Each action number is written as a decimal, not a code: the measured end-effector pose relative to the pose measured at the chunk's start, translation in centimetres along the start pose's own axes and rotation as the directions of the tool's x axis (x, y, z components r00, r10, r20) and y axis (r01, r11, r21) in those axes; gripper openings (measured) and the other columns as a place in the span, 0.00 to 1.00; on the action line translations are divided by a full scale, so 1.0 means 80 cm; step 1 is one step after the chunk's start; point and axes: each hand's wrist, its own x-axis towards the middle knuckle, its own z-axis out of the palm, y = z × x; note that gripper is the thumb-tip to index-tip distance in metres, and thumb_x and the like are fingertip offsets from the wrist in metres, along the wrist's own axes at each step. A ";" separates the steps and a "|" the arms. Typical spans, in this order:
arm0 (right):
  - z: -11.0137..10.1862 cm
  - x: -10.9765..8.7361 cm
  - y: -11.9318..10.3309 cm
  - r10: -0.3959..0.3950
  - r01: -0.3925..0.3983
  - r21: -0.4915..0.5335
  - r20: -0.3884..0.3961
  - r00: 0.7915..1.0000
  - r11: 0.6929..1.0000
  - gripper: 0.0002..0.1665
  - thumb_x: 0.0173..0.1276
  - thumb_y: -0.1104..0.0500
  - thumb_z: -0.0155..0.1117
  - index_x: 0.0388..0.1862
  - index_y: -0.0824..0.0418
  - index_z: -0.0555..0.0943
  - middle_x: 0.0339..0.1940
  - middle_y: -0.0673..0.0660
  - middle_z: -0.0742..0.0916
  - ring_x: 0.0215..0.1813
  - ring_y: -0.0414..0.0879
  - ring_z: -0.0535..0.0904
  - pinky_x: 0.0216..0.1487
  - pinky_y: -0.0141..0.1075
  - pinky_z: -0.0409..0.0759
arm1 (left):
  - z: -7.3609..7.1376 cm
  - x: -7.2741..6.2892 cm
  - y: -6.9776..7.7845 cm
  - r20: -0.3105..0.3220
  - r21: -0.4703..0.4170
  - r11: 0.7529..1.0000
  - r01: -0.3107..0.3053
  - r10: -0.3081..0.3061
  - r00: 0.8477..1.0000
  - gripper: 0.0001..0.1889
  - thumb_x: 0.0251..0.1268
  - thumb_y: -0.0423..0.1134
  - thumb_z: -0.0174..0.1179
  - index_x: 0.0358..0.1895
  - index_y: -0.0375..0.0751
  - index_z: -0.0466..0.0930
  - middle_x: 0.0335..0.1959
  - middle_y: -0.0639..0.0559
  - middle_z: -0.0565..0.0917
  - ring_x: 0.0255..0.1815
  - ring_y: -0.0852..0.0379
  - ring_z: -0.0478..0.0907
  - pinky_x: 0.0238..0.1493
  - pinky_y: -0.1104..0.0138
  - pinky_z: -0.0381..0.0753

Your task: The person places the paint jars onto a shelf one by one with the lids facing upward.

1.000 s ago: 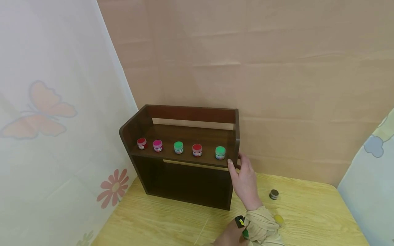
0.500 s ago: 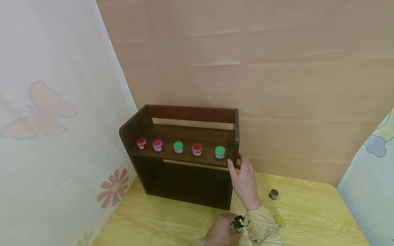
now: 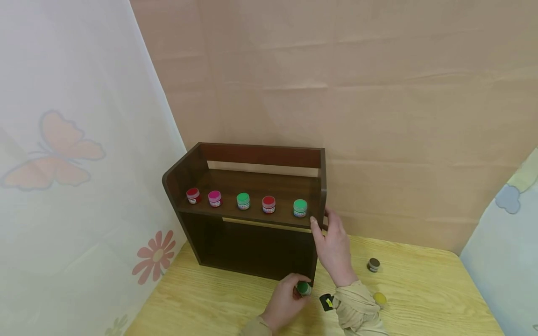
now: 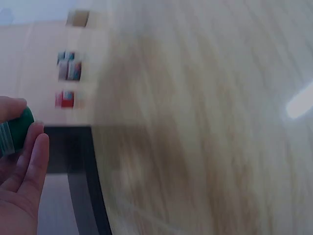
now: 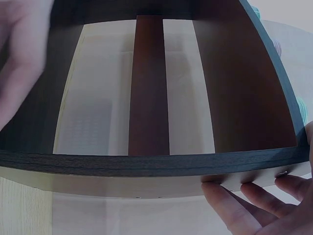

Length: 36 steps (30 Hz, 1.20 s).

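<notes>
My left hand holds a small paint jar with a dark green lid between thumb and fingers, in front of the shelf's lower right corner. In the left wrist view, the green jar lies tilted in the grasp. My right hand grips the right side panel of the dark brown shelf unit, its thumb at the front edge. From the right wrist camera, the fingers press against the panel's outer face. On the upper board stand a red-lidded jar, a pink one and several others in a row.
On the wooden table, right of the shelf, are a dark-lidded jar and a yellow-lidded one near the right sleeve. A white curtain borders the left side, and brown paper covers the back wall.
The left hand has come out from beneath the right forearm, moving left and toward the shelf's lower right corner with the green-lidded jar. My right hand stays on the side panel.
</notes>
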 end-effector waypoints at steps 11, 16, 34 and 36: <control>0.001 0.001 0.002 -0.002 0.002 0.002 0.003 1.000 1.000 0.37 0.79 0.41 0.53 0.75 0.64 0.66 0.66 0.65 0.76 0.60 0.64 0.78 0.53 0.58 0.80 | -0.045 0.006 -0.022 -0.136 -0.078 0.994 0.075 -0.085 0.987 0.16 0.60 0.22 0.67 0.50 0.39 0.81 0.46 0.52 0.78 0.40 0.61 0.80 0.36 0.70 0.83; 0.002 0.001 0.001 -0.002 0.002 -0.005 0.006 1.000 1.000 0.37 0.80 0.41 0.53 0.75 0.65 0.65 0.66 0.65 0.76 0.61 0.65 0.77 0.54 0.59 0.79 | -0.064 0.009 -0.036 -0.210 -0.040 0.996 0.076 -0.082 0.974 0.12 0.61 0.30 0.72 0.46 0.42 0.82 0.42 0.53 0.79 0.36 0.59 0.80 0.34 0.68 0.83; 0.000 0.001 -0.001 0.011 -0.011 0.001 0.014 1.000 1.000 0.37 0.80 0.42 0.53 0.75 0.65 0.65 0.66 0.65 0.76 0.61 0.65 0.77 0.54 0.59 0.80 | -0.179 0.008 -0.095 -0.450 0.151 0.956 0.252 -0.160 0.878 0.17 0.69 0.33 0.66 0.56 0.28 0.77 0.39 0.39 0.86 0.27 0.50 0.85 0.23 0.66 0.80; 0.000 0.001 -0.001 0.009 -0.009 0.001 0.011 1.000 1.000 0.36 0.80 0.42 0.53 0.74 0.65 0.65 0.66 0.65 0.76 0.61 0.64 0.77 0.54 0.59 0.79 | -0.192 0.007 -0.105 -0.465 0.192 0.939 0.287 -0.171 0.869 0.16 0.69 0.33 0.67 0.55 0.29 0.78 0.39 0.37 0.86 0.27 0.50 0.85 0.25 0.64 0.81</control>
